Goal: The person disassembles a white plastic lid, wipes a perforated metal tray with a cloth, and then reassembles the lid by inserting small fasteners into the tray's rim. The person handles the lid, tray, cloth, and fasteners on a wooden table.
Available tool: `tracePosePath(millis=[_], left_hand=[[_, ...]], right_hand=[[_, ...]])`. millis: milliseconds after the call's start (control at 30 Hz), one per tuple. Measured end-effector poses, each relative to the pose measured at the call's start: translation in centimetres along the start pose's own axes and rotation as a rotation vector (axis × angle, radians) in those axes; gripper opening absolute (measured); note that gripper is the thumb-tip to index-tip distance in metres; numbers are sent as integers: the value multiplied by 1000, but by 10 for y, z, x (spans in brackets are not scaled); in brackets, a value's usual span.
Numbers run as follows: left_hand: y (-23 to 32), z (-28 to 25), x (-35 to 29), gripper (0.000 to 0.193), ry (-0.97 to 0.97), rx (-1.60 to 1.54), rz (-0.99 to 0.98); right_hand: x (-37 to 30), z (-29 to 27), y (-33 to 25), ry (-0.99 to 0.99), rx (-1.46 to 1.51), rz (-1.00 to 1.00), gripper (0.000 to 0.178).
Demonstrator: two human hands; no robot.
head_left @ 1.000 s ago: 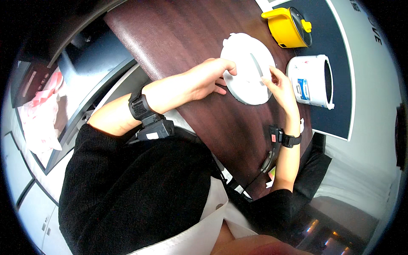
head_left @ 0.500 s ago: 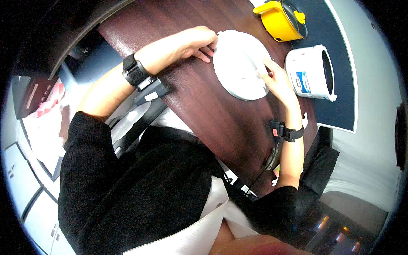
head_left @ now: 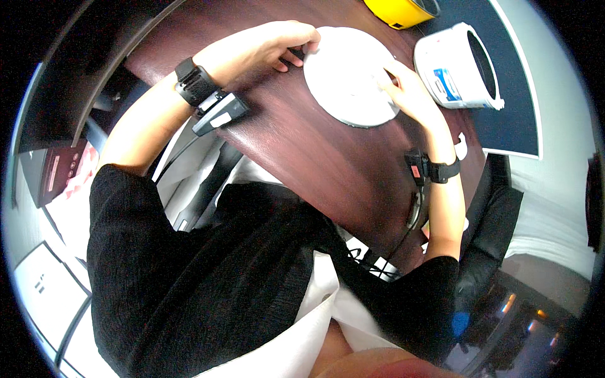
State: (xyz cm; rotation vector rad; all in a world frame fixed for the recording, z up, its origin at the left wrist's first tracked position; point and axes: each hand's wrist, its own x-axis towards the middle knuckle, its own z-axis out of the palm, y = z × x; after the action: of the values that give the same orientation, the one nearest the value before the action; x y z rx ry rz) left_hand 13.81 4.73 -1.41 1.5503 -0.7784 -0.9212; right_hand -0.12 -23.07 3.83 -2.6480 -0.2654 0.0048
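Note:
A white round lid [head_left: 343, 82] lies on the dark reddish-brown table in front of me. At its upper left rim, my left hand [head_left: 291, 43] has its fingertips on the edge, the other fingers curled below. My right hand [head_left: 409, 94] reaches onto the lid's right side, with thumb and index finger pressed against its surface. What exactly sits between those fingertips is too bright to make out. Just right of that hand, a white bucket [head_left: 444, 72] with a blue label shows its dark opening.
A yellow pot [head_left: 397, 11] stands at the far edge, partly cut off. Each wrist wears a black strap with a small device, one a grey box [head_left: 220, 114]. A cable [head_left: 403, 242] runs along the table near my right forearm. A dark blue mat [head_left: 513, 120] lies at the right.
The view has shifted, so the lid and bucket sit higher and the yellow pot is partly cut off. My right hand lies slightly farther up along the lid; my left stays at its rim.

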Motion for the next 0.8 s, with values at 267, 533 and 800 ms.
tracePosePath(millis=[267,533,800], left_hand=[[1,2,15,38,166,117,-174],[14,11,22,40,221,71,-230],[28,20,23,34,268,-12,-312]], right_hand=[[-2,-6,3,84,-108,-11,45],[-3,-2,17,162,-115,-16,49],[-15,2,63,359,-249,469,59]])
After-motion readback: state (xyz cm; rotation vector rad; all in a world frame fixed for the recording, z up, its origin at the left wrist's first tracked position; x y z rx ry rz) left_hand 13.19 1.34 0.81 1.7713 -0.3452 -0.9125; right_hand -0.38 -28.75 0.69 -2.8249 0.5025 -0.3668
